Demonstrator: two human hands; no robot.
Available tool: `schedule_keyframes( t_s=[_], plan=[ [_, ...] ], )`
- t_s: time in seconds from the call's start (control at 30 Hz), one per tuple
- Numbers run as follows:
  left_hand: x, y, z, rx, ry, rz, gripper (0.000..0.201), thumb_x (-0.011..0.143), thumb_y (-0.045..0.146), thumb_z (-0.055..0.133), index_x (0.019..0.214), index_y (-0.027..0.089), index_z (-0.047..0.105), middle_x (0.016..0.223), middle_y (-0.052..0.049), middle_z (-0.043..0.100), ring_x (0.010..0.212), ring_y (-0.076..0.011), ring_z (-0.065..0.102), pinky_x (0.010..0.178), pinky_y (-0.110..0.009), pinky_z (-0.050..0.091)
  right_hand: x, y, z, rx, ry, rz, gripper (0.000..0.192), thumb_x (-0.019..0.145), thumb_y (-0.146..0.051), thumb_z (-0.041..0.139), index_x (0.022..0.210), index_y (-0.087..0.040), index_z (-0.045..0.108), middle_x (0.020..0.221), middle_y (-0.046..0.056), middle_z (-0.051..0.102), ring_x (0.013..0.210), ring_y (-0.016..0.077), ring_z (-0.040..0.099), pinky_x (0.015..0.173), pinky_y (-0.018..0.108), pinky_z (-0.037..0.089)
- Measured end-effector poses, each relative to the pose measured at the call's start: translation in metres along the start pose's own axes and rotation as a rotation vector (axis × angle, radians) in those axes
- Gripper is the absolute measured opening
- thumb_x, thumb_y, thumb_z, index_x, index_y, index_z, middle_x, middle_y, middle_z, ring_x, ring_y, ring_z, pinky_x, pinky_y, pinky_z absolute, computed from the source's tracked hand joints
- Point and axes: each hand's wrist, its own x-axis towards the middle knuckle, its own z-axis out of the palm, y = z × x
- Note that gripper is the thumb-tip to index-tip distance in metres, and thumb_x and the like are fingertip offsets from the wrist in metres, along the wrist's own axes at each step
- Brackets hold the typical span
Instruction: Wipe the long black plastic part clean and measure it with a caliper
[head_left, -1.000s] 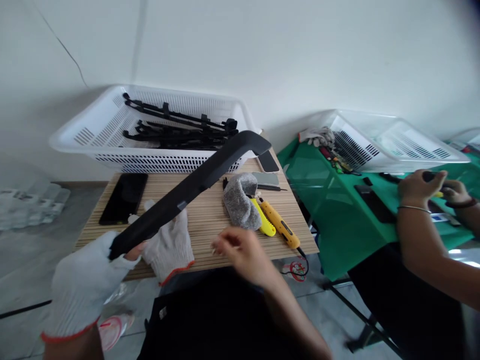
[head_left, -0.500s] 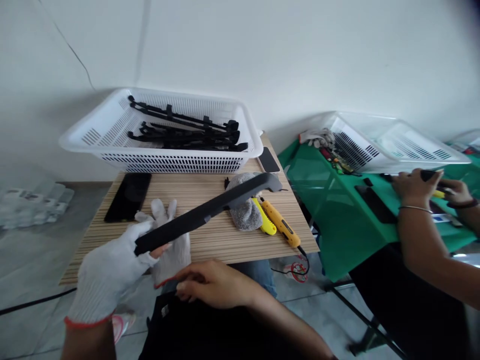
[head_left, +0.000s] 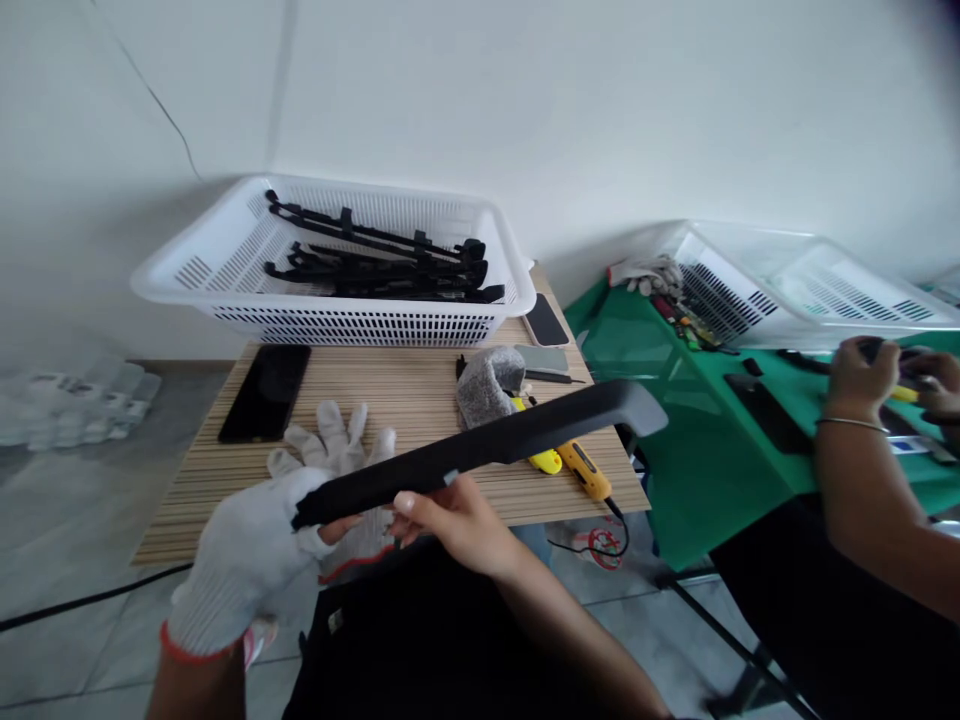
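Observation:
My left hand point(head_left: 247, 540), in a white knit glove with a red cuff, grips the near-left end of a long black plastic trim piece point(head_left: 480, 447). The piece slants up to the right in mid-air and ends in a curved tip. My bare right hand point(head_left: 466, 525) holds it from below near the middle, thumb along its near edge; some of its fingers are hidden. An empty white glove point(head_left: 337, 440) lies on the striped wooden table point(head_left: 225, 490) behind my left hand.
A white basket point(head_left: 360, 325) holds several black plastic strips. On the table are a dark phone point(head_left: 266, 392), a grey cloth point(head_left: 487, 388), a yellow cutter point(head_left: 546, 461) and a corded yellow tool point(head_left: 589, 475). A co-worker's hands point(head_left: 862, 375) work at the green table point(head_left: 675, 440) on the right.
My right hand has moved up from my lap to the trim piece and taken hold of it. The piece has shifted right and closer. The view has turned slightly left.

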Motion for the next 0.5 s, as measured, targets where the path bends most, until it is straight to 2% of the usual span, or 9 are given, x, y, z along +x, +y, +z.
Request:
schedule_keyframes(
  t_s=[0.07, 0.17, 0.37, 0.43, 0.5],
  plan=[
    [0.001, 0.007, 0.001, -0.030, -0.023, -0.006, 0.044, 0.080, 0.066, 0.054, 0.082, 0.027, 0.075, 0.068, 0.001, 0.074, 0.060, -0.0214, 0.069, 0.051, -0.028, 0.043, -0.002, 0.001, -0.005, -0.001, 0.087, 0.005, 0.064, 0.071, -0.077, 0.080, 0.089, -0.017, 0.067, 0.074, 0.002, 0.069, 0.069, 0.0174, 0.071, 0.067, 0.030, 0.061],
    [0.004, 0.009, 0.006, -0.014, 0.035, 0.072, 0.042, 0.084, 0.063, 0.054, 0.078, 0.027, 0.073, 0.065, 0.002, 0.072, 0.057, -0.0194, 0.067, 0.049, -0.027, 0.040, -0.005, 0.003, -0.013, -0.005, 0.143, 0.033, 0.070, 0.066, -0.082, 0.079, 0.086, -0.016, 0.065, 0.068, 0.003, 0.070, 0.066, 0.0196, 0.073, 0.065, 0.032, 0.062],
    [0.009, 0.002, 0.016, 0.097, 0.154, 0.209, 0.033, 0.090, 0.056, 0.060, 0.094, 0.027, 0.076, 0.072, 0.004, 0.074, 0.059, -0.0165, 0.067, 0.050, -0.026, 0.040, -0.005, 0.008, -0.019, -0.020, 0.166, 0.073, 0.074, 0.066, -0.088, 0.073, 0.086, -0.018, 0.062, 0.060, 0.004, 0.069, 0.058, 0.0211, 0.072, 0.060, 0.032, 0.059],
    [0.009, 0.003, 0.015, 0.166, 0.258, 0.306, 0.040, 0.096, 0.058, 0.054, 0.099, 0.024, 0.075, 0.076, 0.001, 0.075, 0.061, -0.0164, 0.067, 0.053, -0.027, 0.042, -0.005, 0.009, -0.018, -0.025, 0.161, 0.076, 0.075, 0.066, -0.089, 0.072, 0.085, -0.018, 0.061, 0.059, 0.003, 0.068, 0.058, 0.0206, 0.071, 0.060, 0.031, 0.058],
    [0.008, 0.005, 0.012, 0.274, 0.439, 0.436, 0.049, 0.101, 0.059, 0.043, 0.097, 0.019, 0.071, 0.074, -0.002, 0.073, 0.060, -0.0164, 0.066, 0.052, -0.028, 0.041, -0.006, 0.008, -0.018, -0.043, 0.123, 0.081, 0.074, 0.068, -0.090, 0.070, 0.085, -0.018, 0.062, 0.060, 0.003, 0.068, 0.057, 0.0190, 0.070, 0.060, 0.030, 0.057]
  ],
)
